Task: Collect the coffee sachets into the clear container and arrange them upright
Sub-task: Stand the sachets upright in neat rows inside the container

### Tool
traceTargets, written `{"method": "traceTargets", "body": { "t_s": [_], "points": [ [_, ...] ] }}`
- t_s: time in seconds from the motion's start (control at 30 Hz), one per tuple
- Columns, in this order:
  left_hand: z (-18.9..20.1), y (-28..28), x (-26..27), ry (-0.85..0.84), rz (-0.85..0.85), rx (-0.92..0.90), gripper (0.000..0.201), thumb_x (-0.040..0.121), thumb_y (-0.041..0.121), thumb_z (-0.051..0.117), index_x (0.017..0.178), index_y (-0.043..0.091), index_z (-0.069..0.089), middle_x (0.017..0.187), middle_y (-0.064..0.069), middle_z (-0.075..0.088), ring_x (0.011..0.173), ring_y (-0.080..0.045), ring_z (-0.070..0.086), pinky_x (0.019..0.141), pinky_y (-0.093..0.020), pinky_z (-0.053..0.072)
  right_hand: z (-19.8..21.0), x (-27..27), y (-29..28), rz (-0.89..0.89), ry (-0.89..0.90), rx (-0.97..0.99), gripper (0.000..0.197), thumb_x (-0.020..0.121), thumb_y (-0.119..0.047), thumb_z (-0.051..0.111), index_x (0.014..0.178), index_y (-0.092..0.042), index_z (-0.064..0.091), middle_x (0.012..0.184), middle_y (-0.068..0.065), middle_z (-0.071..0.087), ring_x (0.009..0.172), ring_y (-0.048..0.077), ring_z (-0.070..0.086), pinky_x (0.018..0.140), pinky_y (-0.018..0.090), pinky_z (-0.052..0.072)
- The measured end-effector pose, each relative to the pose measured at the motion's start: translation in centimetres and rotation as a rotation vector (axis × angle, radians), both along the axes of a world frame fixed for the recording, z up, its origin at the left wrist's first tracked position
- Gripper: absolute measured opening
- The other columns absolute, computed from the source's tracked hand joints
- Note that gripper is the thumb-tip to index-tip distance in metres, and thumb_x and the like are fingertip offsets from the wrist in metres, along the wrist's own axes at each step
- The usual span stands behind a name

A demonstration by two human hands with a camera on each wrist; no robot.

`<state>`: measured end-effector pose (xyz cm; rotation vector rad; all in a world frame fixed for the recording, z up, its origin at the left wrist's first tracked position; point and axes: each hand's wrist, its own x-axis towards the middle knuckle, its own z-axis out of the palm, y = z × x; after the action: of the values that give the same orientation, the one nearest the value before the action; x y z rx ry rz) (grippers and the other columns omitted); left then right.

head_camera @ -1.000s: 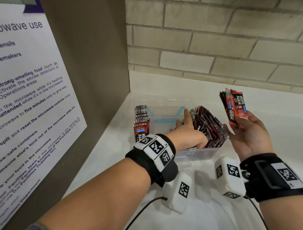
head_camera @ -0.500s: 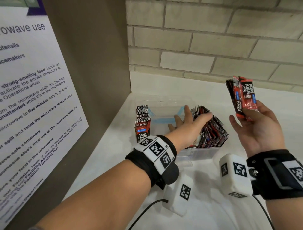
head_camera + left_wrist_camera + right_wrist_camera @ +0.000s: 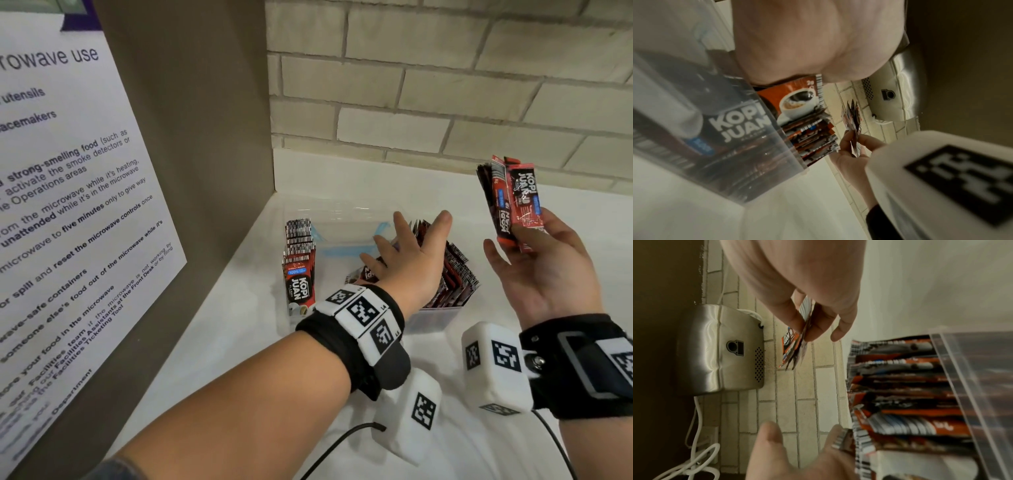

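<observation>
A clear container [image 3: 342, 209] sits on the white counter against the corner. Inside it, one row of red-and-black coffee sachets [image 3: 298, 270] stands upright along the left wall, and a second row [image 3: 454, 274] leans along the right side. My left hand [image 3: 421, 234] hovers over the right row with fingers spread and straight, holding nothing. My right hand [image 3: 527, 240] is raised to the right of the container and pinches a bundle of sachets [image 3: 513, 202] upright. The right wrist view shows that bundle [image 3: 793, 350] between thumb and fingers, beside the leaning row [image 3: 900, 394].
A brown panel with a printed microwave notice [image 3: 68, 205] walls off the left. A brick wall [image 3: 445, 102] runs behind the counter [image 3: 239, 342]. A metal box [image 3: 719, 350] with a white cable hangs on the wall.
My left hand has lifted off the right row of sachets and spread its fingers. My right hand has carried the bundle a little higher and to the right.
</observation>
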<state>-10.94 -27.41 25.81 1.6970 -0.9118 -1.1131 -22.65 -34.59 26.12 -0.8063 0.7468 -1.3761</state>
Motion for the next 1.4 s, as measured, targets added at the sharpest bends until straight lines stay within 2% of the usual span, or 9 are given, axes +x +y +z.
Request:
{"method": "traceTargets", "body": {
  "t_s": [0.07,0.2,0.43,0.7,0.8,0.87,1.0,1.2,1.4],
  "points": [
    [0.1,-0.2,-0.2,-0.005,-0.011,0.012,0.134,0.030,0.106,0.001,0.150,0.047,-0.008,0.162,-0.003,-0.017,0.145,-0.037,-0.023,0.111,-0.067,-0.010,0.0,0.1,0.1,0.005,0.000,0.001,0.044,0.090,0.006,0.049,0.131,-0.009,0.051,0.092,0.004,0.071,0.071,0.014,0.066,0.089,0.039,0.052],
    [-0.4,-0.2,0.5,0.022,0.023,-0.049,0.087,0.079,0.086,0.018,0.150,0.044,-0.012,0.161,-0.002,-0.019,0.145,-0.034,-0.025,0.111,-0.066,-0.011,0.2,0.0,0.1,0.009,-0.003,-0.001,0.044,0.090,0.006,0.049,0.131,-0.009,0.051,0.092,0.004,0.071,0.071,0.014,0.065,0.091,0.039,0.052],
    [-0.1,0.1,3.7,0.182,0.143,-0.119,0.112,0.050,0.094,0.025,0.151,0.049,0.002,0.164,0.004,-0.001,0.150,-0.025,-0.003,0.116,-0.061,0.002,0.3,-0.1,0.1,0.018,-0.001,0.001,0.043,0.089,0.006,0.049,0.128,-0.012,0.053,0.095,0.006,0.071,0.071,0.015,0.066,0.092,0.040,0.052],
    [0.1,1.5,4.3,0.150,0.137,0.017,0.080,0.086,0.080,0.019,0.152,0.041,-0.002,0.162,0.008,-0.014,0.149,-0.025,-0.012,0.119,-0.055,-0.003,0.5,0.1,0.3,0.030,-0.010,0.001,0.041,0.089,0.006,0.050,0.125,-0.014,0.055,0.099,0.007,0.070,0.074,0.014,0.067,0.093,0.041,0.052],
    [1.1,2.6,4.2,0.143,0.160,-0.104,0.065,0.094,0.068,0.025,0.151,0.038,0.022,0.161,0.005,0.012,0.148,-0.021,0.013,0.119,-0.046,0.010,0.8,0.0,0.5,0.029,-0.009,-0.012,0.043,0.089,0.007,0.049,0.128,-0.012,0.053,0.098,0.006,0.070,0.073,0.014,0.067,0.094,0.041,0.051],
    [1.9,3.7,4.4,0.133,0.185,-0.237,0.046,0.099,0.056,0.032,0.131,0.028,0.048,0.133,0.006,0.047,0.121,-0.011,0.044,0.105,-0.034,0.028,1.2,-0.2,0.7,0.037,-0.007,-0.033,0.043,0.089,0.007,0.049,0.127,-0.012,0.053,0.098,0.006,0.071,0.074,0.014,0.067,0.095,0.041,0.051],
    [2.6,5.8,5.1,0.243,0.157,-0.411,0.017,0.093,0.031,0.059,0.110,0.025,0.058,0.120,-0.002,0.062,0.113,-0.019,0.059,0.097,-0.029,0.046,3.1,-0.1,2.1,0.143,-0.016,-0.115,0.035,0.088,0.010,0.049,0.108,-0.017,0.057,0.097,0.007,0.073,0.081,0.017,0.068,0.085,0.037,0.053],
    [1.7,7.1,5.3,0.392,-0.092,-0.513,0.125,0.039,0.056,0.090,0.143,0.041,0.022,0.132,-0.003,0.059,0.121,-0.011,0.057,0.107,-0.032,0.041,5.3,2.4,6.0,0.506,0.049,-0.135,0.032,0.073,0.004,0.057,0.099,-0.014,0.058,0.089,0.009,0.073,0.075,0.018,0.069,0.062,0.029,0.057],
    [1.6,7.6,6.0,0.713,0.047,-0.725,0.127,0.047,0.047,0.092,0.150,0.016,0.025,0.125,-0.012,0.062,0.114,-0.025,0.061,0.095,-0.040,0.052,4.4,5.3,9.5,0.748,0.128,-0.064,0.041,0.067,0.003,0.060,0.107,-0.009,0.059,0.087,0.011,0.072,0.065,0.018,0.069,0.056,0.029,0.057]
  ]
}}
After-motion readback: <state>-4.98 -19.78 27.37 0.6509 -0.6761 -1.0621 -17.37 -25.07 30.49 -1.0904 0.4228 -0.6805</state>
